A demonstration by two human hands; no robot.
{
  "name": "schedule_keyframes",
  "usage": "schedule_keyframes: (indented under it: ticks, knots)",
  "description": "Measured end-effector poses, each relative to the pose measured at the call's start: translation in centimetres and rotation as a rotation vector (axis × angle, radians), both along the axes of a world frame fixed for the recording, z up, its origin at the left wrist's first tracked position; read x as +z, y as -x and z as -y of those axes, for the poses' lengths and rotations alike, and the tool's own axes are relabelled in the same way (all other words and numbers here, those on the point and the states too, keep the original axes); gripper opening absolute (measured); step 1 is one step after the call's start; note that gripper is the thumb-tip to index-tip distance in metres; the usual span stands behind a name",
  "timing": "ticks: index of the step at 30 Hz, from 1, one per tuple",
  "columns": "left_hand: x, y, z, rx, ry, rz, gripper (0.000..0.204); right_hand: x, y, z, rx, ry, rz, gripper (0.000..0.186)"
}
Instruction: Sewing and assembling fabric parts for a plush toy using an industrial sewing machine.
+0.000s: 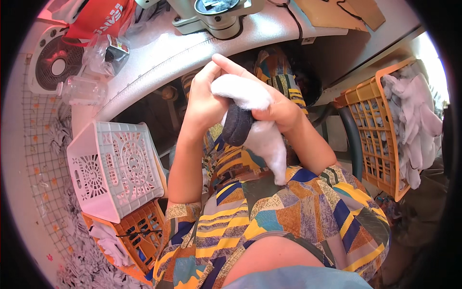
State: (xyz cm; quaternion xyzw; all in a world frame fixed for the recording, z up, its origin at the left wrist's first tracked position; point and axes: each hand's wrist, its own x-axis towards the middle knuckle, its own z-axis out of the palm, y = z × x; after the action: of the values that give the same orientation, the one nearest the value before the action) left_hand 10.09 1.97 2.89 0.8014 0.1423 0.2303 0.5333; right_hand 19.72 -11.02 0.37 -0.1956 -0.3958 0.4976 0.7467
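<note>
A fluffy white sock (243, 91) with a rolled dark band (237, 126) is held up between my two hands, above my lap. My left hand (204, 91) is closed around its left side. My right hand (281, 108) grips the other side, the thumb pressed on the white fabric next to the dark band. The fingertips of both hands come together behind the sock, where they are partly hidden. From under my right hand a white end of the fabric (269, 149) hangs down toward my patterned clothing.
Ahead is a white table (159, 65) with a machine's round base (224, 26), clear plastic containers (86, 90) and a fan (58, 66). A white crate (118, 168) rests over an orange crate (137, 231) at left. At right, an orange basket (370, 135) holds several socks.
</note>
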Motion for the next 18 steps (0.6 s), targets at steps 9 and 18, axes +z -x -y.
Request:
schedule_keyframes:
  ticks: [9,18]
  knots:
    - [1.2,0.6,0.4,0.052,-0.087,-0.207,0.031,-0.5,-0.3,-0.2,0.085,0.075,-0.051,0.101]
    - [-0.8,1.6,7.4,0.281,-0.925,-0.174,0.027,-1.7,-0.9,-2.2,-1.113,0.441,0.823,0.047]
